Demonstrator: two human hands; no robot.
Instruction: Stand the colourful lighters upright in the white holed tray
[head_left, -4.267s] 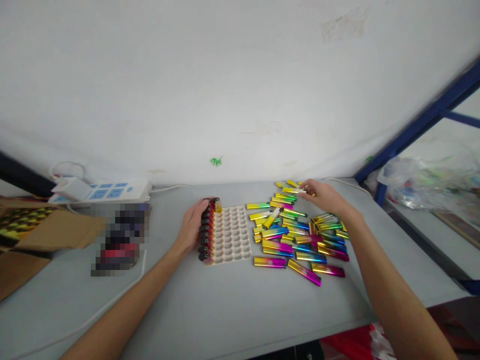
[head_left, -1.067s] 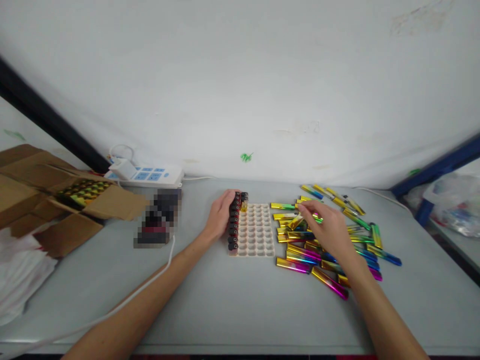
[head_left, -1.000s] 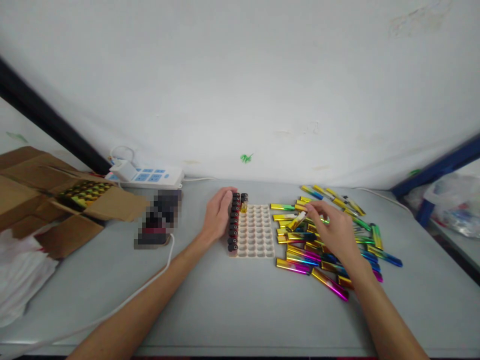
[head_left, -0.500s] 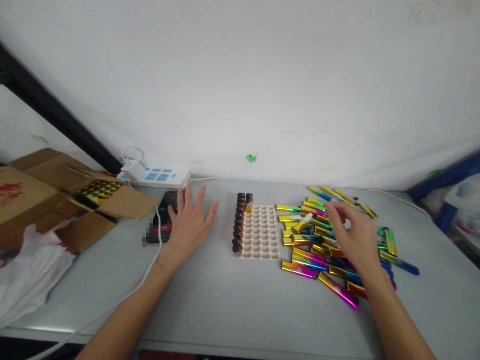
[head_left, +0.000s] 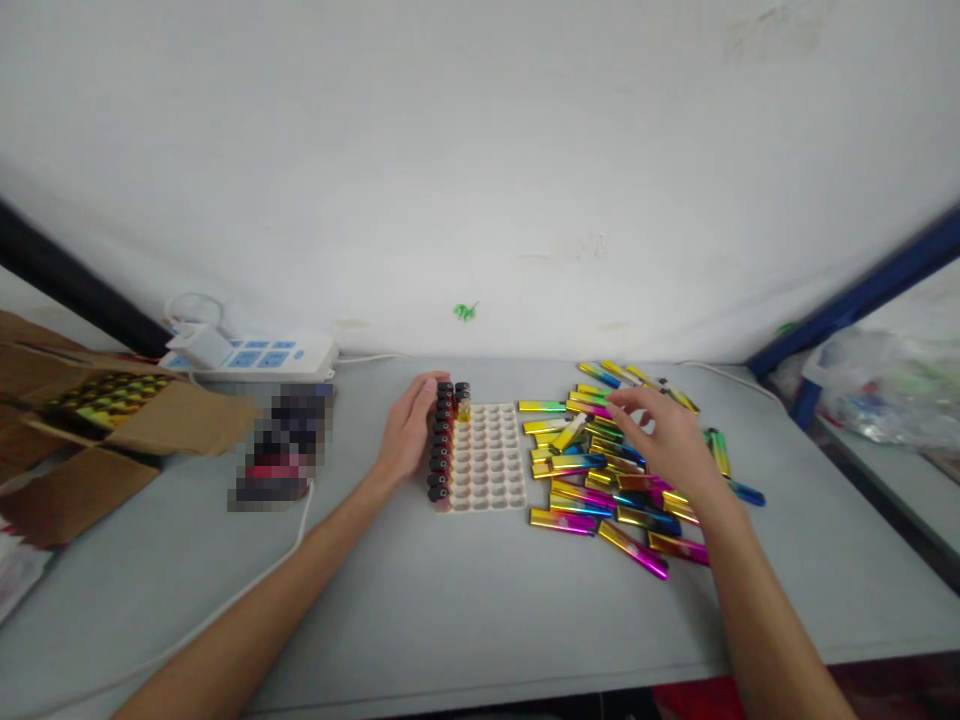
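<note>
the left hand [head_left: 406, 428] is at the left side of a pale tray [head_left: 491, 462], which lies on the grey table [head_left: 405, 600] in front of the person. its thumb lies along the near side, and the other fingers are mostly hidden behind, so i cannot tell how firmly they press. just beside this hand, and it seems against it, one column of black-topped pieces [head_left: 442, 428] stands upright in the leftmost holes. in the second column, at the far end, there are more black tops, and next to them stands a clear yellow piece [head_left: 464, 411]. the holes to the right of these show open.

the right hand [head_left: 658, 428] is above the far part of a loose heap of shiny pieces [head_left: 577, 462], which look like lighters, in gold, green, blue and pink. its thumb and first finger curve toward each other, with their tips near the heap; whether they pinch some piece, i cannot tell. the heap lies on the table, to the right of the tray, many pieces crossing one another.

farther left are a pixelated dark object [head_left: 281, 445], an opened cardboard box [head_left: 187, 412] and, by the wall [head_left: 480, 150], a white power strip [head_left: 300, 357].
</note>
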